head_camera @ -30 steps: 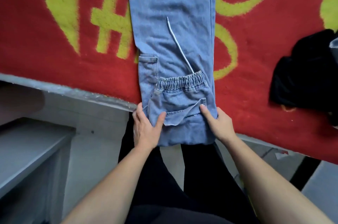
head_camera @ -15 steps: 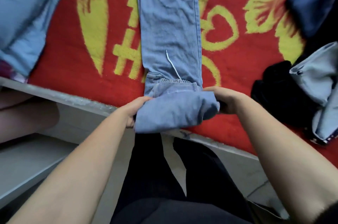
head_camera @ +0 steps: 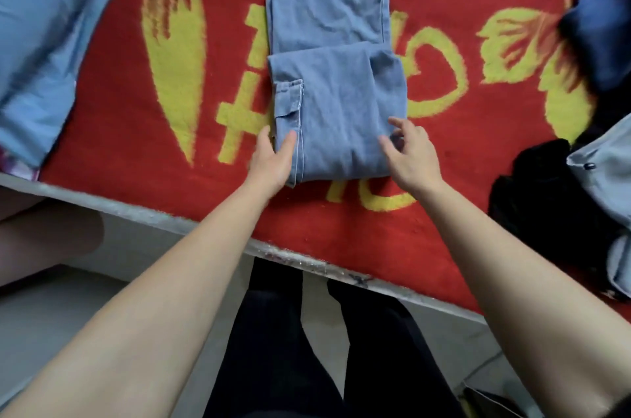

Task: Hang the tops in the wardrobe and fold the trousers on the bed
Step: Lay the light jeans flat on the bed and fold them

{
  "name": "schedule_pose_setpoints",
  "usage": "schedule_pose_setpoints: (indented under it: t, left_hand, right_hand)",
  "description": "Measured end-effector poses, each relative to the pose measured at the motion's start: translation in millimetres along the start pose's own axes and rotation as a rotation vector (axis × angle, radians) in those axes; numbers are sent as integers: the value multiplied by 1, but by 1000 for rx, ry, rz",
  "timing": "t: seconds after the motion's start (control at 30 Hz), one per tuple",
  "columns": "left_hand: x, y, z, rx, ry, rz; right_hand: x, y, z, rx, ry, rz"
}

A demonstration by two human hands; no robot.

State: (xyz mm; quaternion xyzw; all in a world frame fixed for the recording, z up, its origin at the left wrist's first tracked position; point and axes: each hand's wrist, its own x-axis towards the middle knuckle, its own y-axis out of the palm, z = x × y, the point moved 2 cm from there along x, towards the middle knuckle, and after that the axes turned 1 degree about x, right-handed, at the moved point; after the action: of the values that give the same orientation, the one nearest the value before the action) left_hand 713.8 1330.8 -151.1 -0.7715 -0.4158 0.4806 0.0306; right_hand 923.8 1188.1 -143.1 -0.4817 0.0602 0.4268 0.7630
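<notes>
Two hands flank the near end of the jeans [head_camera: 336, 103], which lie on the red blanket [head_camera: 112, 130] of the bed, already folded over once so that a thicker bundle sits on top of a single layer reaching on toward 12 o'clock. The left hand [head_camera: 271, 158] rests at the bundle's 7 o'clock corner, fingers loosely spread, thumb lying on the denim by the pocket seam, nothing pinched. The right hand [head_camera: 411, 153] hangs over the 5 o'clock corner, fingers apart and slightly curled, touching or just above the cloth; I cannot tell which, but it grips nothing. The long axis of the jeans runs from 6 to 12 o'clock, straight away from the person, and the uncovered hem end lies beyond both hands at 12. Another fold, as I judge it, would go along that axis, either the bundle rolled forward or the far end brought back. Both hands stand about equally near the fold's near edge, so neither has the advantage. More clothes [head_camera: 580, 199] wait at 3 o'clock, well apart, and a blue pillow [head_camera: 44, 42] lies at 10.
</notes>
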Motion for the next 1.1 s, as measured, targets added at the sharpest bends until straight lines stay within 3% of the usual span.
schedule_pose_setpoints:
  t: [0.1, 0.2, 0.27, 0.43, 0.77, 1.0, 1.1]
  left_hand:
    - [-2, 9, -2, 327, 154, -79]
    - [13, 13, -18, 692, 500, -216]
    - [34, 19, -30, 789, 650, -206]
    - [57, 35, -33, 799, 559, -61]
    - [-2, 38, 36, 867, 647, -29]
    - [30, 44, 15, 953, 511, 157]
    - [26, 31, 4, 827, 664, -22]
  right_hand:
    - [-5, 15, 1, -365, -385, -126]
    - [13, 26, 7, -500, -455, -114]
    - [34, 28, 14, -543, -465, -144]
    - [65, 32, 22, -353, -446, -126]
    - [-9, 53, -19, -393, -385, -147]
    - [17, 56, -13, -516, -290, -59]
    - [20, 42, -1, -484, -374, -224]
